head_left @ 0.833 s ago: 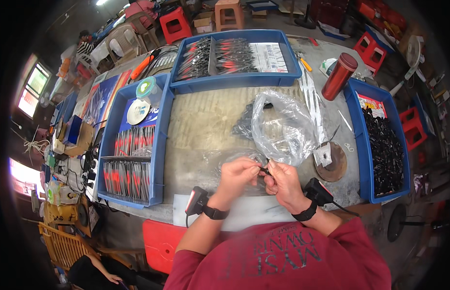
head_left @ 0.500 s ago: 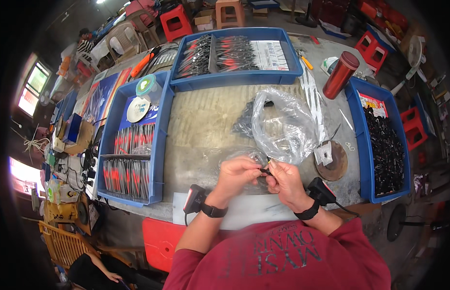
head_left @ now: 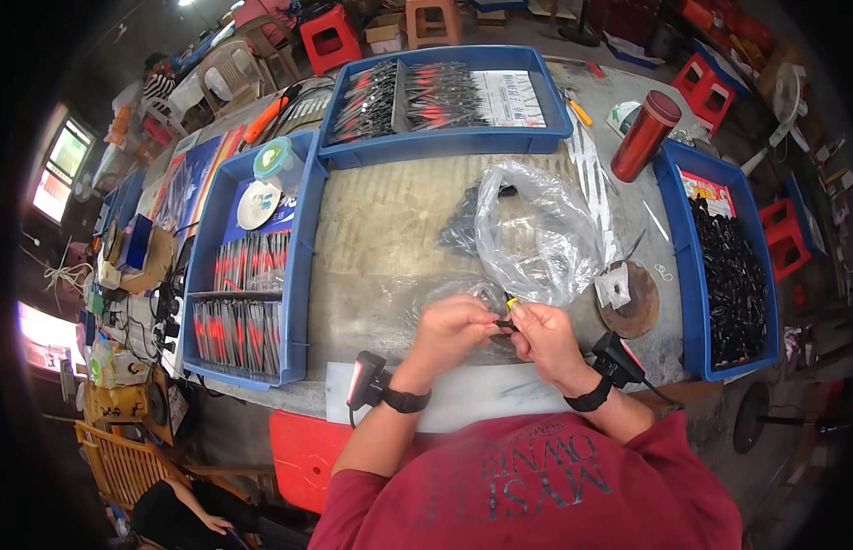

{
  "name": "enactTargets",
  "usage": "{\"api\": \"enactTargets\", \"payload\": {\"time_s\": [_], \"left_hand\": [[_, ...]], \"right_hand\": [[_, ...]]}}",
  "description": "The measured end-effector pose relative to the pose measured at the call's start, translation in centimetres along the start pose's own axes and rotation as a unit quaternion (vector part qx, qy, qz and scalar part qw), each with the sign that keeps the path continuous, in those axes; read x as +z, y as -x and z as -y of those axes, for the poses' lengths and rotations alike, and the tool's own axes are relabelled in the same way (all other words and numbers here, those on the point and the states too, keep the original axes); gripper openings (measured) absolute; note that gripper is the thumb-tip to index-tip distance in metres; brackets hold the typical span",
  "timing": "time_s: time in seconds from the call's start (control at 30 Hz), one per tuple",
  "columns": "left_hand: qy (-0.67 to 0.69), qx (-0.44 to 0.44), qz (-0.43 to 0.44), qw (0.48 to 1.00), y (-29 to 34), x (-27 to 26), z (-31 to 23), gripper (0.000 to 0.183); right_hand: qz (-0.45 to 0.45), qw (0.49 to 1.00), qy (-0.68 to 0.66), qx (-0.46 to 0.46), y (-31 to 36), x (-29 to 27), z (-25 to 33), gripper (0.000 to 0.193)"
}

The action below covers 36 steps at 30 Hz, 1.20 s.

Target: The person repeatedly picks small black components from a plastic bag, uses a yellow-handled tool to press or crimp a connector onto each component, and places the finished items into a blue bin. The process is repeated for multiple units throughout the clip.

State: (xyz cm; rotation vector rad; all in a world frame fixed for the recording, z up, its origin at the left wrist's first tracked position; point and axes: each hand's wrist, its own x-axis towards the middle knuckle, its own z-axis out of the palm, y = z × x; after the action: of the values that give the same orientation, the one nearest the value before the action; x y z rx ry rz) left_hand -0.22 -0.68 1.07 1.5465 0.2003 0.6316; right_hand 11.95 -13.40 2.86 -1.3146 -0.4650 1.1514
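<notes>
At the near edge of the counter (head_left: 381, 234), a pale sheet (head_left: 445, 403) lay below the forearms, a black strap around each wrist. Just beyond it, the left hand (head_left: 454, 332) and the right hand (head_left: 550, 339) met almost tip to tip. Between them was a small dark piece (head_left: 504, 324), its visible part lying roughly side to side, from the left fingertips toward the right ones. The left fingers were pinched together at its left end; the right fingers were clamped on the other end and covered much of it, so its full length could not be told. Neither hand was clearly nearer, since both touched it. A yellow tip (head_left: 512, 302) stood up beside the right thumb, pointing away from the body; whether it joined the dark piece could not be made out.

Just past the fingers, crumpled clear film (head_left: 433, 295) lay on the counter, and beyond the right hand a clear plastic bag (head_left: 539, 261) was bunched into a loose ring. A round disc (head_left: 642, 312) sat to its right. Farther out, a left blue tray (head_left: 299, 293) and a right blue tray (head_left: 690, 302) flanked the space, well apart from both hands. A red bottle (head_left: 645, 137) stood near the far blue tray (head_left: 445, 147), which held rows of dark and red slim pieces (head_left: 440, 94).
</notes>
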Motion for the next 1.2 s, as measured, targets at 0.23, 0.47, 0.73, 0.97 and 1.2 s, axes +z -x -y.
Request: {"api": "enactTargets", "payload": {"time_s": [0.23, 0.47, 0.73, 0.97, 1.2], "left_hand": [[-0.002, -0.004, -0.025, 1.000, 0.0, 0.3, 0.2, 0.008], [0.038, -0.009, -0.023, 0.999, 0.0, 0.1, 0.3, 0.007], [0.055, -0.004, -0.019, 0.998, 0.0, 0.1, 0.4, 0.009], [0.088, -0.009, -0.030, 0.996, 0.2, 0.1, 0.4, 0.011], [0.077, -0.014, -0.010, 0.997, 0.1, -0.3, 0.4, 0.010]], "right_hand": [[0.047, 0.999, -0.001, 0.017, -0.1, -0.4, 0.5, 0.028], [0.119, 0.989, 0.036, -0.075, 0.3, -0.9, 0.8, 0.021], [0.107, 0.994, 0.013, -0.026, 0.3, -1.1, -0.1, 0.028], [0.116, 0.992, -0.040, -0.008, 0.3, -0.8, -0.2, 0.030], [0.124, 0.992, 0.005, -0.017, 0.2, -1.2, -0.1, 0.028]]}}
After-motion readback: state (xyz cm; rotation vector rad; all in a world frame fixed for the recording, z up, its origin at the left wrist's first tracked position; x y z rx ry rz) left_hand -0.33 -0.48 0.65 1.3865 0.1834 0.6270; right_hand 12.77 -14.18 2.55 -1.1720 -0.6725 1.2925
